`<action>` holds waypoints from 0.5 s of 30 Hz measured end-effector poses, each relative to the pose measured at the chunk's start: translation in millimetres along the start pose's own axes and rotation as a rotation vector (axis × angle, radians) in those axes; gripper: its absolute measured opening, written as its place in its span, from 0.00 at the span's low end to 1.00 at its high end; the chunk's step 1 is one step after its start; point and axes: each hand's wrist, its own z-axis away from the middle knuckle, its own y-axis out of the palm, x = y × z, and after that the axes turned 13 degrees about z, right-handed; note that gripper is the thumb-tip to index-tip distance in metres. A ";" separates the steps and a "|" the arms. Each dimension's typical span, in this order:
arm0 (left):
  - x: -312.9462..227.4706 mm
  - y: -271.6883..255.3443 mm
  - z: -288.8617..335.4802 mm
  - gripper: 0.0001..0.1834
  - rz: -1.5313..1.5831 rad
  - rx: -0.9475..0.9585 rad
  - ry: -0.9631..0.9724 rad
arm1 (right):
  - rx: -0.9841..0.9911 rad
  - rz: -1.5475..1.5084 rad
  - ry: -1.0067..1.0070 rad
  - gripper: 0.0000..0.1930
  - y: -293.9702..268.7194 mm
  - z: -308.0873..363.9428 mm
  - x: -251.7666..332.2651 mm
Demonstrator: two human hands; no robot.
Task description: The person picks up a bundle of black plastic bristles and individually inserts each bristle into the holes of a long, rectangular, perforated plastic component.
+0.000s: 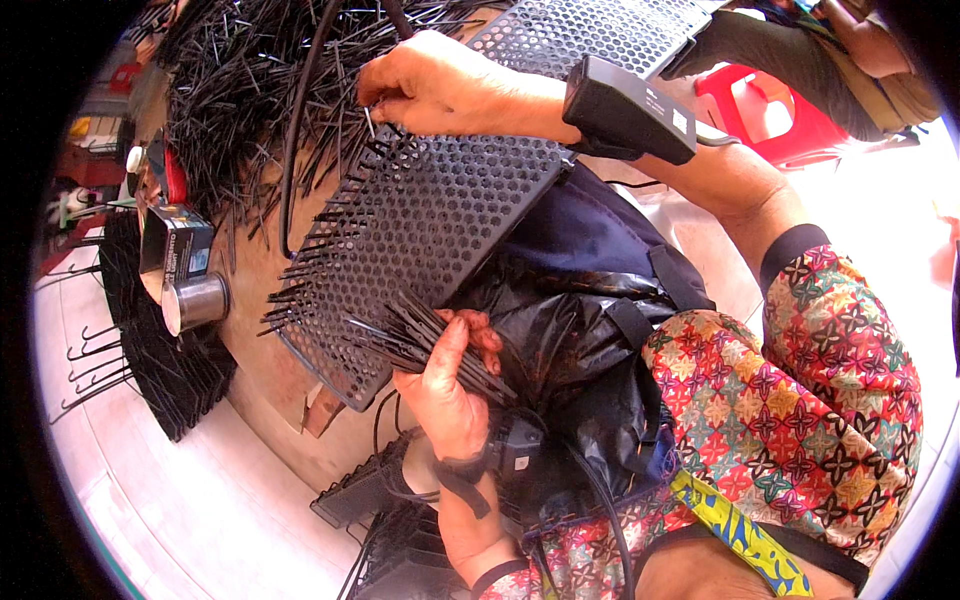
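My left hand (450,375) is closed around a bundle of thin black sticks (415,335), which fan out over the near end of a black perforated plate (400,230). The plate lies slanted across my lap, full of round holes. Along its left edge a row of similar sticks (322,238) stands in the holes, pointing outward. At the plate's far corner my right hand (425,85) pinches a thin stick (370,122), whose lower tip shows below the fingers. The rest of that stick is hidden by my fingers.
A large heap of black sticks (240,90) covers the tabletop beyond. A metal cup (195,303) and a small box (178,245) stand left. Another perforated plate (590,30) lies near a co-worker's leg (770,65) and a red stool (790,120). Black plastic (570,340) covers my lap.
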 end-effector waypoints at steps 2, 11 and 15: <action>-0.1 -1.4 -0.5 0.08 0.005 -0.003 -0.005 | 0.041 0.044 -0.014 0.07 -0.2 0.9 -1.9; 1.3 -7.6 -9.6 0.08 0.127 0.083 -0.078 | -0.191 0.197 -0.143 0.11 -4.4 24.6 10.6; -1.5 -12.8 -6.9 0.08 0.126 0.125 -0.068 | 0.196 -0.290 0.197 0.15 -20.1 53.9 74.5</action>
